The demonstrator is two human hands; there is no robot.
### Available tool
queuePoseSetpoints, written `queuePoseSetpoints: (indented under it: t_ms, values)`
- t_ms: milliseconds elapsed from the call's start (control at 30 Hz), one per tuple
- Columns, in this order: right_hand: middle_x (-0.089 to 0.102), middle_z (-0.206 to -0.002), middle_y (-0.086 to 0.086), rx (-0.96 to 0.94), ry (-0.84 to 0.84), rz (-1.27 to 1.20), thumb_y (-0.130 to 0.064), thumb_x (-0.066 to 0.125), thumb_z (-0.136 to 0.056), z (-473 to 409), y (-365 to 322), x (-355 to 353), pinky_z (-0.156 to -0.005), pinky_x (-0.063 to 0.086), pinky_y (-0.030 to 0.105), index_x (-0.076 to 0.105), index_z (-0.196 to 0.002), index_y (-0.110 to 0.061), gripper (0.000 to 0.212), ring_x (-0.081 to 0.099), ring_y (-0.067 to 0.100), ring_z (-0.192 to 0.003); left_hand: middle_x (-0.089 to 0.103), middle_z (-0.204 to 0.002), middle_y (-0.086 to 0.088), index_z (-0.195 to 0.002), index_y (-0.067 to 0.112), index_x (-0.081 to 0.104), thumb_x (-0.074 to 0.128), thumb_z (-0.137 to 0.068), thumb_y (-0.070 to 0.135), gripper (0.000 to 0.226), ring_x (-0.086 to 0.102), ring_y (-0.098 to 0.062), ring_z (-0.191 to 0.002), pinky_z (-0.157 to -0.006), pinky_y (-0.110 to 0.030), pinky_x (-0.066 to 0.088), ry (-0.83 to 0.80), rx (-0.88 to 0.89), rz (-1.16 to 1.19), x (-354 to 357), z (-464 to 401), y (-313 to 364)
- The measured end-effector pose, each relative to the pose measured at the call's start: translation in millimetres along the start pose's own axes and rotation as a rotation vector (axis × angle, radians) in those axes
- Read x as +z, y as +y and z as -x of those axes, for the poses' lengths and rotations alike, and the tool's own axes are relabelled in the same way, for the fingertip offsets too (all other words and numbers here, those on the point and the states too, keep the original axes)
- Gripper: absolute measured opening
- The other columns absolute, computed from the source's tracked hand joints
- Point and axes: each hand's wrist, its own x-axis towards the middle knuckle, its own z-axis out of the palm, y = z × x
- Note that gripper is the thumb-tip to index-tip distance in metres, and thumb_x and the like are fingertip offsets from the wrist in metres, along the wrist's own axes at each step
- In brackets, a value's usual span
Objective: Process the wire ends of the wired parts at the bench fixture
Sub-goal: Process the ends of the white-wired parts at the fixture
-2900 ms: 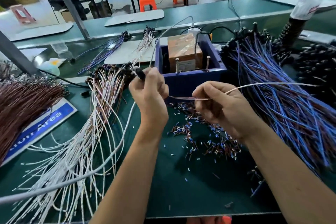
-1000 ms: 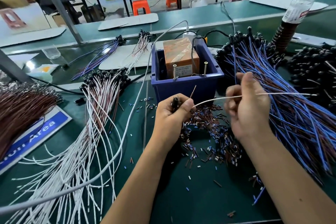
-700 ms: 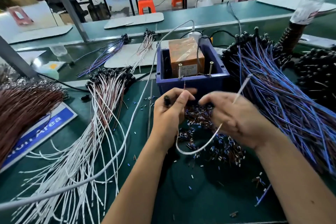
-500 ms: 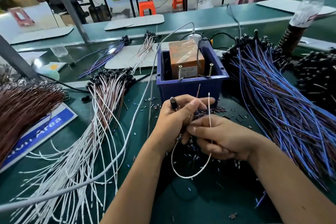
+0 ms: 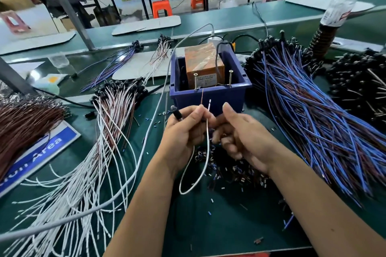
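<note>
Left hand [image 5: 183,131] fingers clamped on wired part [image 5: 176,113], pinching white wire [image 5: 205,148] and brown wire [image 5: 202,97] upright, tips just below blue bin [image 5: 211,98] front wall. Right hand [image 5: 240,137] fingers curled beside, grasp unclear. Wire loop hangs over counter [image 5: 219,225] between forearms; blue bundle [image 5: 313,121] crowds right, white bundle [image 5: 83,162] left.

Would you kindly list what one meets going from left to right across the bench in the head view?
Brown wire bundle → blue-and-white sign → white-wired parts pile → left hand → right hand → blue-and-brown wired parts pile → heap of black parts.
</note>
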Motion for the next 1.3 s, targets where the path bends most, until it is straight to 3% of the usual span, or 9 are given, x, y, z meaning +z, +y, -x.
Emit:
queuePoseSetpoints:
  t_ms: [67, 233, 400, 600, 767, 900, 1033, 1167, 1300]
  values:
    - [0.067, -0.075, 0.006, -0.095, 0.09, -0.044, -0.053, 0.063, -0.089, -2.8, 1.9, -2.9, -0.037, 0.031, 0.02, 0.073, -0.092, -0.017, 0.038, 0.043, 0.009, -0.043, 0.069, -0.078, -0.002, -0.078, 0.018, 0.071, 0.059, -0.098, 0.027, 0.026, 0.042, -0.007, -0.053, -0.046, -0.014, 0.022, -0.042, -0.041, -0.04, 1.4, -0.8, -1.4]
    - [0.067, -0.071, 0.005, -0.177, 0.168, -0.072, -0.017, 0.066, -0.1, -6.3, 6.0, -6.2, -0.036, 0.031, 0.018, 0.075, -0.08, -0.019, 0.022, 0.04, 0.007, -0.042, 0.064, -0.078, -0.001, -0.077, 0.016, 0.066, 0.053, -0.101, 0.023, 0.029, 0.024, -0.005, -0.047, -0.042, -0.017, 0.017, -0.07, -0.082, -0.071, 4.6, -2.0, -5.3]
    - [0.066, -0.074, 0.005, -0.193, 0.158, -0.113, -0.04, 0.074, -0.085, -6.8, 3.4, -8.1, -0.037, 0.032, 0.02, 0.078, -0.09, -0.015, 0.026, 0.044, 0.008, -0.043, 0.058, -0.073, -0.001, -0.078, 0.015, 0.062, 0.056, -0.099, 0.027, 0.025, 0.035, -0.006, -0.049, -0.042, -0.016, 0.026, -0.049, -0.122, -0.067, 1.6, -2.7, -4.3]
    - [0.066, -0.072, 0.005, -0.255, 0.196, -0.051, -0.02, 0.07, -0.097, -4.8, 3.5, -6.6, -0.038, 0.033, 0.02, 0.077, -0.087, -0.014, 0.014, 0.044, 0.008, -0.043, 0.055, -0.071, -0.001, -0.077, 0.014, 0.063, 0.055, -0.101, 0.025, 0.027, 0.034, -0.005, -0.048, -0.043, -0.015, 0.025, -0.061, -0.116, -0.04, 4.6, -3.0, -4.8]
    - [0.058, -0.064, 0.003, -0.298, 0.431, -0.131, -0.018, 0.068, -0.1, -8.2, -0.5, -14.9, -0.036, 0.029, 0.021, 0.069, -0.084, -0.008, 0.019, 0.038, 0.01, -0.04, 0.053, -0.07, -0.002, -0.073, 0.017, 0.065, 0.055, -0.097, 0.022, 0.027, 0.017, -0.015, -0.06, -0.045, -0.017, 0.019, -0.049, -0.085, 0.014, 5.8, -3.5, -3.2]
    - [0.062, -0.062, 0.005, -0.191, 0.308, 0.02, -0.049, 0.075, -0.085, -6.3, 4.1, -11.0, -0.035, 0.031, 0.02, 0.073, -0.08, -0.013, 0.037, 0.041, 0.011, -0.039, 0.063, -0.072, -0.005, -0.077, 0.014, 0.071, 0.059, -0.1, 0.02, 0.026, 0.048, -0.009, -0.056, -0.05, -0.018, 0.04, 0.116, 0.14, -0.153, 7.7, -3.2, -7.8]
    - [0.073, -0.075, 0.013, -0.172, -0.025, 0.084, -0.041, 0.074, -0.091, -2.0, 11.4, 7.0, -0.036, 0.038, 0.021, 0.078, -0.087, -0.018, 0.023, 0.048, 0.01, -0.041, 0.067, -0.076, -0.011, -0.083, 0.008, 0.071, 0.06, -0.103, 0.021, 0.026, 0.058, -0.022, -0.058, -0.05, -0.029, 0.047, 0.203, 0.292, -0.262, 7.7, -3.0, -14.9]
    - [0.072, -0.073, 0.014, -0.234, 0.061, 0.1, -0.018, 0.071, -0.098, -2.7, 12.7, 9.5, -0.035, 0.034, 0.019, 0.077, -0.085, -0.016, 0.014, 0.044, 0.009, -0.039, 0.071, -0.084, -0.011, -0.087, 0.006, 0.073, 0.06, -0.103, 0.022, 0.026, 0.063, -0.023, -0.062, -0.052, -0.032, 0.049, 0.231, 0.373, -0.312, 8.3, -5.0, -16.9]
    - [0.068, -0.065, 0.011, -0.351, 0.212, 0.065, -0.016, 0.067, -0.101, -3.1, 8.9, 5.9, -0.035, 0.03, 0.019, 0.076, -0.083, -0.015, 0.02, 0.039, 0.011, -0.036, 0.073, -0.092, -0.002, -0.093, 0.012, 0.075, 0.061, -0.104, 0.021, 0.02, 0.069, -0.018, -0.084, -0.071, -0.028, 0.05, 0.514, 0.783, -0.667, 6.7, -6.6, -16.3]
